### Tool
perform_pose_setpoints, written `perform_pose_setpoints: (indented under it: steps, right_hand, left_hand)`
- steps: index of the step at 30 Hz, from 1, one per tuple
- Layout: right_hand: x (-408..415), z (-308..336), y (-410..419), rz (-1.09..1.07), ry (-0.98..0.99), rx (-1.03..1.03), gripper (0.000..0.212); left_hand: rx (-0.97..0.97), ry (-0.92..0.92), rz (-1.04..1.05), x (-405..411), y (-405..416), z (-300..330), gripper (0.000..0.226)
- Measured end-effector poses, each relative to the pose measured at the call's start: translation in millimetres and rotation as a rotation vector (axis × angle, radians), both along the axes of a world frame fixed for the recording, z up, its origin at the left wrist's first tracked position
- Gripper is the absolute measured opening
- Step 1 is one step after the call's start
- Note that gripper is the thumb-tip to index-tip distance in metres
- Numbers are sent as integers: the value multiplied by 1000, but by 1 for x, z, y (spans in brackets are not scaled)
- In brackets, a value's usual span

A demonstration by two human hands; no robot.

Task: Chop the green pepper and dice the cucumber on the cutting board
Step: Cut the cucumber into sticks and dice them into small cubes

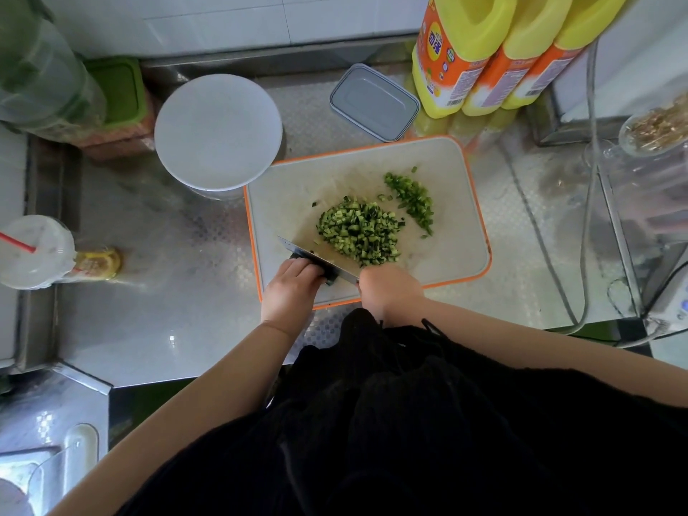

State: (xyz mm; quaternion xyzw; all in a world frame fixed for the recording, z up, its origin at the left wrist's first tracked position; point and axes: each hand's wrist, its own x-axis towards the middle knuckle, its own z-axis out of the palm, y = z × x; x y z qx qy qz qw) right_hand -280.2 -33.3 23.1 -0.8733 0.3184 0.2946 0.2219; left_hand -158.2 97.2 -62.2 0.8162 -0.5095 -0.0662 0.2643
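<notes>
Head view: right hand (387,288) grips the knife (316,259) handle; left hand (292,288) curls over a last cucumber stub (330,280) at the cutting board (465,202) near edge. Diced cucumber (359,229) mid-board, chopped green pepper (411,199) behind. Stub likely wet, slippery, firm: pin from above, fingertips tucked.

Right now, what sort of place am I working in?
Likely a commercial kitchen prep station: a steel counter, three big oil jugs against the tiled wall, and a cutting board with diced cucumber.
</notes>
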Motion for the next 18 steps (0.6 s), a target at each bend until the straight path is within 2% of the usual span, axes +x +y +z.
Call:
perform_pose_setpoints:
  steps: [10, 15, 18]
  right_hand:
    - [-3, -4, -13, -113, -106, 136, 30]
    - [-15, 1, -14, -56, -195, 26, 30]
    - [-22, 7, -17, -47, -248, -43, 31]
  left_hand:
    - [48, -31, -40, 0, -1, 9, 23]
    - [75, -3, -66, -2, 8, 21, 27]
    - [6, -7, -43, -6, 20, 26, 22]
